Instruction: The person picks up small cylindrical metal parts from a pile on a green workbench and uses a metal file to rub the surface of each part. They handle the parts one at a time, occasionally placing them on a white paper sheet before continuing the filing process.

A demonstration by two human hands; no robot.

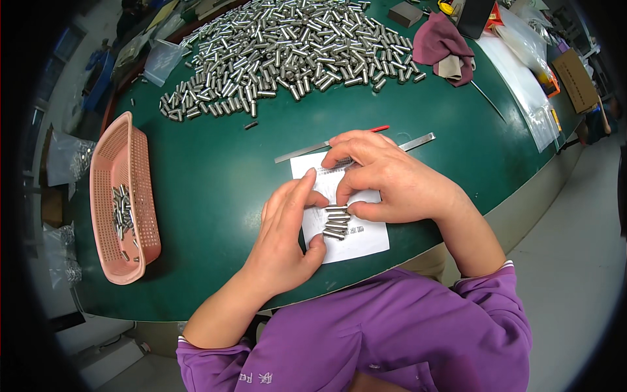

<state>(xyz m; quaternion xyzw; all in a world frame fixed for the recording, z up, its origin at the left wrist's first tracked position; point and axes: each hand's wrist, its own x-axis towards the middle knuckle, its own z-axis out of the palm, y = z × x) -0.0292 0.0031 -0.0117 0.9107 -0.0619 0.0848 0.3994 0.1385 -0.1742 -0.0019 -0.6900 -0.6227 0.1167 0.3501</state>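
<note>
A short stack of small steel cylindrical pins (pixel 336 223) lies side by side in a column on a white printed sheet (pixel 362 245). At its left ends is my left hand (pixel 282 228), thumb and fingers spread, with the thumb beside the lower pins and a fingertip near the top one. My right hand (pixel 388 179) curves over the sheet from the right. Its thumb tip sits by the upper pins' right ends, the index finger just above them, a gap between the two. Nothing shows gripped in either hand. The right fingers partly cover the sheet's top.
Beyond the sheet lie a thin metal strip (pixel 300 152) and another flat metal strip (pixel 418 141). A large heap of steel pins (pixel 287 49) covers the far table. At left stands a pink perforated basket (pixel 145 215) holding some pins. A maroon cloth (pixel 441 42) and plastic bags (pixel 522 46) lie far right.
</note>
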